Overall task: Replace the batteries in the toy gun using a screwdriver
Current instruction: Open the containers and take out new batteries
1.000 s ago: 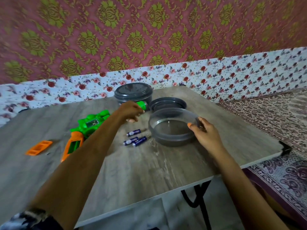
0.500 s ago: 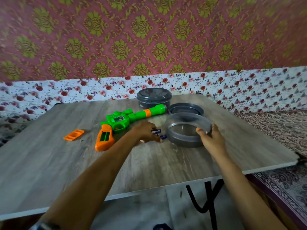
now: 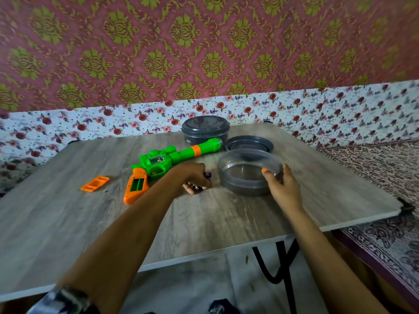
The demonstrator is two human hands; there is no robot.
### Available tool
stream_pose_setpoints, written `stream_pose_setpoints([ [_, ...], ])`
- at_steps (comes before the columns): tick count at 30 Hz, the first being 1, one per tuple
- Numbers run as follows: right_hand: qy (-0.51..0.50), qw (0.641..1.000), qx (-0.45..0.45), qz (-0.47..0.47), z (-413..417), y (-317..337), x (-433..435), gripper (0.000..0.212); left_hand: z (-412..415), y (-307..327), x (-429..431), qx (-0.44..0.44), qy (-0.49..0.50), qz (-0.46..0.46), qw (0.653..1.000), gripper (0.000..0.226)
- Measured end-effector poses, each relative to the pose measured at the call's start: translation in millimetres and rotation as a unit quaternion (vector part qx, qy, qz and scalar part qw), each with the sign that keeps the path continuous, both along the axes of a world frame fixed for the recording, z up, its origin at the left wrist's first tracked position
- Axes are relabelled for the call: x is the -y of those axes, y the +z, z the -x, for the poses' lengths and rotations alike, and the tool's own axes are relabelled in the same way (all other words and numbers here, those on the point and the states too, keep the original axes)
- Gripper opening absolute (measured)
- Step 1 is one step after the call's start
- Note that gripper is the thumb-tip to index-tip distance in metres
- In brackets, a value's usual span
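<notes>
1. Gripping batteries (image 3: 207, 175): left hand (image 3: 192, 177) sits knuckles-up on the table (image 3: 68, 223), fingers curled down round them. Only a purple end and a metal tip poke out. The cell count is hidden under the hand.
2. Right hand (image 3: 283, 189) pinches the near rim of the open grey tub (image 3: 240, 186). The thumb is hooked over the rim, and the other fingers are on the outer wall, mostly hidden behind the hand.
3. Tub wall is smoky and blurred; can't make out any contents.
4. Toy gun (image 3: 163, 163) lies flat just left of the left hand, with the barrel running back-right and the muzzle near the lidded tub (image 3: 205, 129).
5. The battery bay in the gun's orange grip is uncovered and green inside. Can't tell whether cells sit in it.
6. Orange battery cover (image 3: 94, 183) lies on the table left of the grip, apart from it. A dark speck (image 3: 105, 191) lies beside it, too small to identify.
7. Loose lid (image 3: 249, 143) lies behind the open tub; whether they touch or only overlap, can't tell.
8. Lidded tub stands at the far edge with its contents hidden.
9. Left sleeve (image 3: 65, 300) is cut off at the bottom edge and blurred.
</notes>
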State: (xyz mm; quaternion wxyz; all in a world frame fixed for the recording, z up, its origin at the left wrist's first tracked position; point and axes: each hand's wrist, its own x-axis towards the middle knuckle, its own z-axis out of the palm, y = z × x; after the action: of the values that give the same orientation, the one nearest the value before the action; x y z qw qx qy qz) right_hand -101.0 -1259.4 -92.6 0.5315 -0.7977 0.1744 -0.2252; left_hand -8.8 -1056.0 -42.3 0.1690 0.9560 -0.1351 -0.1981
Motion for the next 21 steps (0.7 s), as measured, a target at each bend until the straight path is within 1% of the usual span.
stream_pose_setpoints([
  [3, 0.002, 1.000, 0.002, 0.001, -1.1, -0.2, 2.9, 0.064, -2.5, -2.0, 5.9, 0.037, -0.015, -0.050, 0.998, 0.031],
  [7, 0.000, 1.000, -0.011, 0.004, -0.5, -0.9, 8.8, 0.071, -4.7, -7.1, 8.5, 0.126, -0.063, -0.133, 0.981, 0.040],
  [12, 0.000, 1.000, -0.005, 0.006, 1.5, -1.1, 9.7, 0.074, -3.7, -19.2, 8.0, 0.223, -0.088, -0.205, 0.949, 0.034],
  [14, -0.002, 1.000, -0.006, 0.008, 1.4, -0.7, 9.3, 0.072, -4.4, -20.1, 5.6, 0.232, -0.082, -0.190, 0.950, 0.032],
  [17, 0.000, 1.000, -0.006, 0.017, 1.5, 0.2, 9.1, 0.069, -10.2, -17.5, -1.7, 0.237, -0.066, -0.128, 0.961, 0.025],
  [19, 0.000, 1.000, -0.006, 0.021, 2.4, 0.6, 8.9, 0.068, -14.6, -13.5, -6.9, 0.240, -0.028, -0.058, 0.969, 0.023],
  [21, -0.001, 1.000, -0.003, 0.023, 3.2, 0.4, 8.3, 0.066, -19.0, -9.5, -8.9, 0.223, 0.019, 0.036, 0.974, 0.024],
])
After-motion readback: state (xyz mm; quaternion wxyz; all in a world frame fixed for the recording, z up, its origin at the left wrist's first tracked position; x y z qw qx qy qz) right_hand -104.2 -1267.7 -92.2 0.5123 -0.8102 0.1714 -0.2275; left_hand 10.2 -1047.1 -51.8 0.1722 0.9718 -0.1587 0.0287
